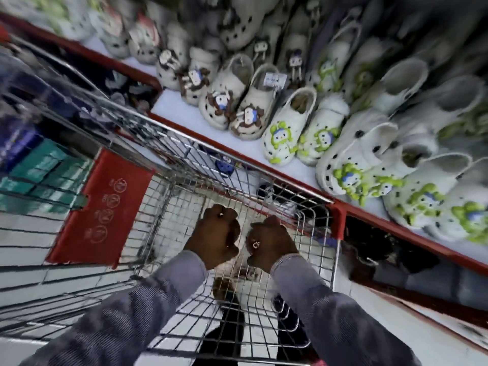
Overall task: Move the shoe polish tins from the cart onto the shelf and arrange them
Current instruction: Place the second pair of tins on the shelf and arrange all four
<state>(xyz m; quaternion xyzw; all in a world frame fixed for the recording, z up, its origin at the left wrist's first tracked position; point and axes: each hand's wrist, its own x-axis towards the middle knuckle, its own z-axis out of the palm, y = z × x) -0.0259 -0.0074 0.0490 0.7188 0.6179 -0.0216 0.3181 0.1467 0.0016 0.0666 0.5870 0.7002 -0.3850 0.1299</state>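
Both arms reach forward and down over the near end of the wire cart (pixel 184 165), grey sleeves (pixel 317 299) to the wrists. Left hand (pixel 215 235) curled into a closed fist, knuckles up, over the child-seat section; it seems to grip the wire, but what it holds cannot be made out. Right hand (pixel 270 240) likewise closed, a ring on one finger, a bracelet at the wrist, fingers hooked at the wire just beside the left hand. Count: two hands, one cart, one red flap (pixel 103 207) on the seat with four round symbols. No shoe polish tins can be told for certain; teal boxes (pixel 45 175) lie in the cart basket, well to the left of the hands, blurred. The shelf (pixel 264 165), red-edged, runs diagonally just beyond the cart and carries many white clogs (pixel 282 133) in rows, too blurred to count.
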